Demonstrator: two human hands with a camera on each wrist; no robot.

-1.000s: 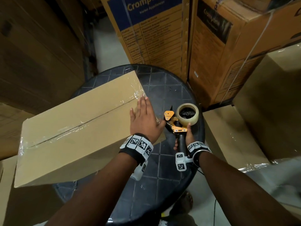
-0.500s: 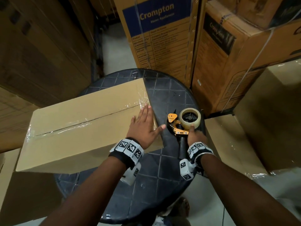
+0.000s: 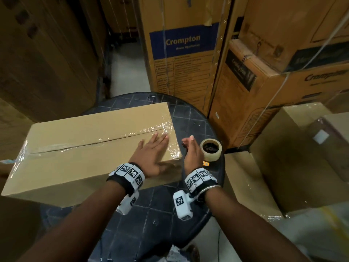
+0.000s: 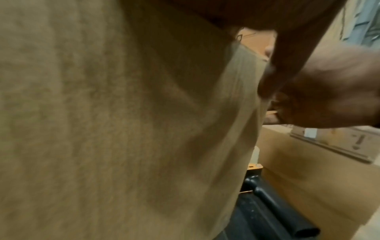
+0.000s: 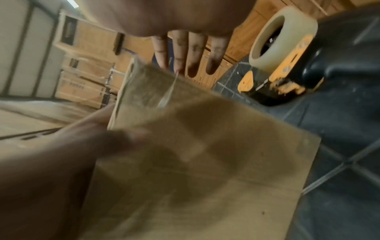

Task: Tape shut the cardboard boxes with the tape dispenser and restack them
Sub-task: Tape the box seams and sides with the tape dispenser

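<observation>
A long plain cardboard box (image 3: 79, 154) lies on a dark round table (image 3: 164, 210), its top seam covered with clear tape. My left hand (image 3: 151, 152) lies flat on the box's right end, fingers straight. My right hand (image 3: 190, 150) hovers open beside that end, fingers extended (image 5: 193, 53), holding nothing. The tape dispenser (image 3: 210, 149) sits on the table just right of my right hand, with its orange frame (image 5: 287, 65) and black handle (image 4: 279, 209) showing in the wrist views. The box's taped end face (image 5: 185, 146) fills the right wrist view.
Tall printed cartons (image 3: 185, 59) stand behind the table and to the right (image 3: 264, 87). Plain boxes (image 3: 294, 157) sit low on the right, and more cardboard (image 3: 37, 53) walls the left side. A strip of pale floor (image 3: 126, 72) runs behind the table.
My right hand let go of the tape dispenser, which now rests on the table, and moved left toward the box's end. My left hand stayed flat on the box.
</observation>
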